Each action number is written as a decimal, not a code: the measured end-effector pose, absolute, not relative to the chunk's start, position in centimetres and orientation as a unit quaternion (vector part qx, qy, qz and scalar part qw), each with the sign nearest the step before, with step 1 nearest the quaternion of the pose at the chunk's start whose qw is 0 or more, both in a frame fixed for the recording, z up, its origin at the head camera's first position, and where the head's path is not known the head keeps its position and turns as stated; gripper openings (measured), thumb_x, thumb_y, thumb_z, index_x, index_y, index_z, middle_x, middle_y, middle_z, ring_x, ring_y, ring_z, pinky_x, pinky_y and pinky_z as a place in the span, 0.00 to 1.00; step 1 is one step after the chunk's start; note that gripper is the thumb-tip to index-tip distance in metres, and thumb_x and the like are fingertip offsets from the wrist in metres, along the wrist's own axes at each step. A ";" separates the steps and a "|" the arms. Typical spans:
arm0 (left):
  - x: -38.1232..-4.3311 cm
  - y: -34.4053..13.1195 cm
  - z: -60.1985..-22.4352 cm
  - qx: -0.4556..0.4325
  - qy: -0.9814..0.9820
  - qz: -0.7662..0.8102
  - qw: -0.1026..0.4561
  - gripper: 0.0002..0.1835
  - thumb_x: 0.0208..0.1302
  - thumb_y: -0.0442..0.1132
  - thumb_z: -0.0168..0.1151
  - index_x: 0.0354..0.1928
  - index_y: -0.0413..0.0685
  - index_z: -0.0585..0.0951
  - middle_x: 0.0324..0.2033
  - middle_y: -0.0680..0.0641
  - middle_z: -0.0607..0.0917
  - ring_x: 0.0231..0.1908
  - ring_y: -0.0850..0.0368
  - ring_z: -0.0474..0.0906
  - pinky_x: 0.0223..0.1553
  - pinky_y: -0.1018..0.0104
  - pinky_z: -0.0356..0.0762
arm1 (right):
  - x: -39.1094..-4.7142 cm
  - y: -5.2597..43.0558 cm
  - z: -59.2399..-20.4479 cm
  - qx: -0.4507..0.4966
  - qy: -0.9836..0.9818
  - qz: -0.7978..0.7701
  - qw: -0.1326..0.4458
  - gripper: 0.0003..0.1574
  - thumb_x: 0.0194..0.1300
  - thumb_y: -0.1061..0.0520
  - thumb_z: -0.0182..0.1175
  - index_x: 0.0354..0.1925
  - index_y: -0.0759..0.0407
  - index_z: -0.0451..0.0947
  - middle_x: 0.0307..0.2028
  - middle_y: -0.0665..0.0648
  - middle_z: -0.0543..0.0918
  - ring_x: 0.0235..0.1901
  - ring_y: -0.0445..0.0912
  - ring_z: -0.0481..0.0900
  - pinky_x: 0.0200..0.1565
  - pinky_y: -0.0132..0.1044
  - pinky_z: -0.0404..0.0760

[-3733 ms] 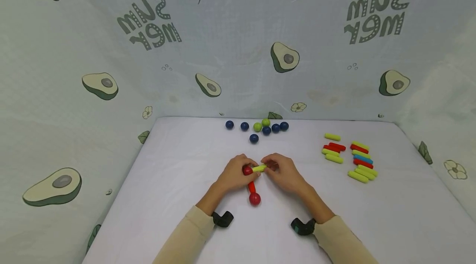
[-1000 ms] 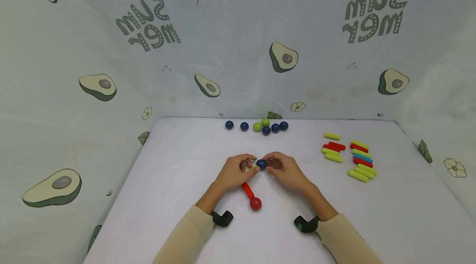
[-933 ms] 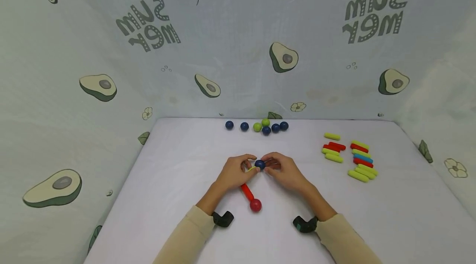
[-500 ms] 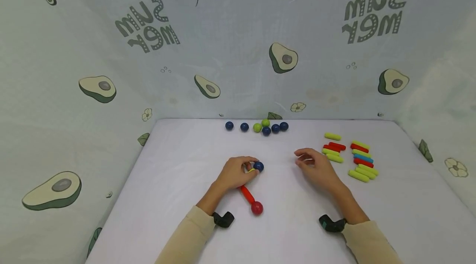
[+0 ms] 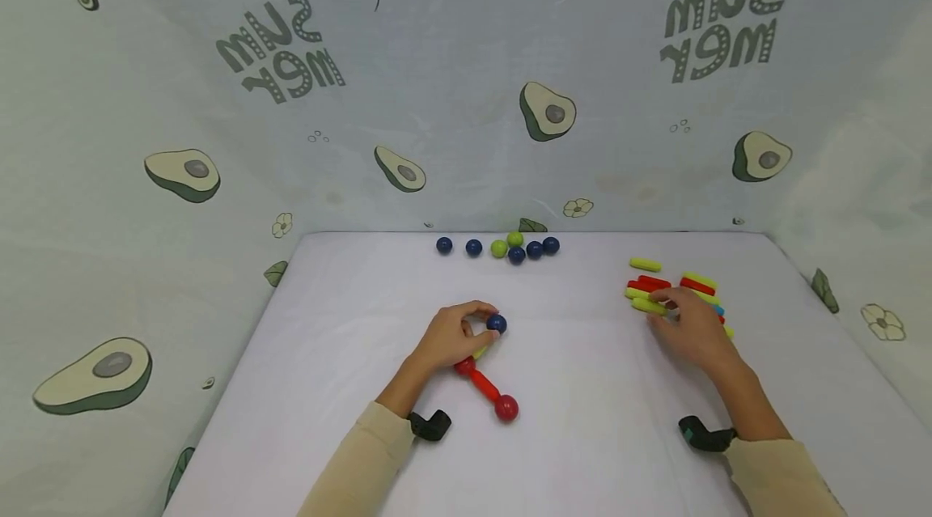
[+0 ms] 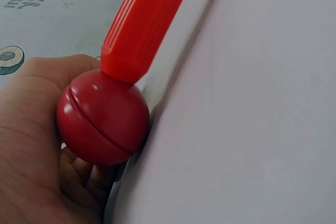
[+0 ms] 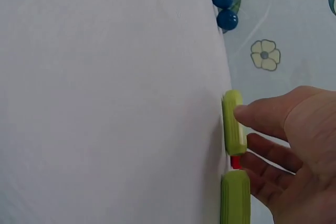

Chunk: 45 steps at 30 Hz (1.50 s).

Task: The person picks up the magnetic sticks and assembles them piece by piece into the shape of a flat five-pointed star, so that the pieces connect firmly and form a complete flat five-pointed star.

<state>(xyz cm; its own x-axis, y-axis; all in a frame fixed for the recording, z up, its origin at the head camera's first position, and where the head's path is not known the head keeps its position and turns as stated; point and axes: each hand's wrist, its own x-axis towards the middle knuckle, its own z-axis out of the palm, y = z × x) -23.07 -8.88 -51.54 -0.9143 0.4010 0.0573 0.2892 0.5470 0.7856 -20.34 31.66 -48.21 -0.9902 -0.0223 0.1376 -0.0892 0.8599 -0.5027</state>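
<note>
With thumb and fingers, my left hand (image 5: 450,337) pinches a dark blue ball (image 5: 497,324). A yellow-green stick (image 5: 480,353), partly hidden by the thumb, runs from that ball to a red ball (image 5: 464,366). From there a red stick (image 5: 485,387) leads to a second red ball (image 5: 506,408). A red ball (image 6: 102,116) and red stick (image 6: 147,24) fill much of the left wrist view. My right hand (image 5: 692,329) is at a loose yellow-green stick (image 7: 234,124), the thumb over its side and the other fingers parted beyond it.
Several yellow-green, red and blue sticks lie in two groups at the right, such as a yellow-green one (image 5: 645,264) and a red one (image 5: 697,286). Blue balls (image 5: 444,245) and green balls (image 5: 498,248) stand along the back edge of the white table (image 5: 575,387).
A blue ball was brought from the back to the yellow-green stick in the left hand. The right hand then let go of it and moved right to the loose sticks.
</note>
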 end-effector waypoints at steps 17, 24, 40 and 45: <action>-22.9 -9.4 -51.9 0.212 0.869 0.443 0.062 0.17 0.68 0.50 0.68 0.57 0.64 0.86 0.20 0.57 0.78 0.22 0.65 0.72 0.22 0.73 0.65 | -20.2 28.4 -48.6 0.080 -0.957 0.274 0.044 0.20 0.65 0.62 0.68 0.55 0.66 0.80 0.46 0.66 0.84 0.44 0.56 0.78 0.45 0.45 0.81; -22.8 -9.4 -51.7 0.209 0.868 0.445 0.067 0.17 0.68 0.51 0.68 0.58 0.65 0.86 0.19 0.56 0.77 0.22 0.64 0.71 0.21 0.73 0.63 | -20.5 24.9 -48.4 0.102 -0.947 0.302 0.027 0.19 0.66 0.62 0.68 0.55 0.61 0.83 0.45 0.59 0.85 0.43 0.51 0.77 0.43 0.34 0.79; -23.1 -9.1 -51.9 0.201 0.875 0.435 0.065 0.18 0.68 0.54 0.68 0.59 0.65 0.86 0.18 0.57 0.77 0.20 0.64 0.72 0.20 0.73 0.63 | -20.7 16.9 -48.6 0.159 -0.927 0.339 -0.014 0.16 0.66 0.61 0.67 0.52 0.55 0.85 0.46 0.52 0.84 0.44 0.46 0.78 0.47 0.38 0.81; -23.2 -9.0 -51.8 0.205 0.875 0.434 0.065 0.19 0.68 0.54 0.68 0.59 0.64 0.86 0.18 0.57 0.76 0.19 0.64 0.71 0.19 0.73 0.63 | -20.7 15.9 -48.7 0.171 -0.922 0.348 -0.022 0.16 0.66 0.62 0.67 0.52 0.54 0.86 0.45 0.51 0.84 0.43 0.45 0.78 0.46 0.34 0.81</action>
<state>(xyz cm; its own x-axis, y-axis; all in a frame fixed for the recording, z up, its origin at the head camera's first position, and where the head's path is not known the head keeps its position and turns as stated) -23.16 -9.00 -51.82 -0.9078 0.4146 0.0637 0.3016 0.5396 0.7860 -20.68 15.91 -48.73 -0.9407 -0.3300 0.0787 -0.2996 0.6995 -0.6488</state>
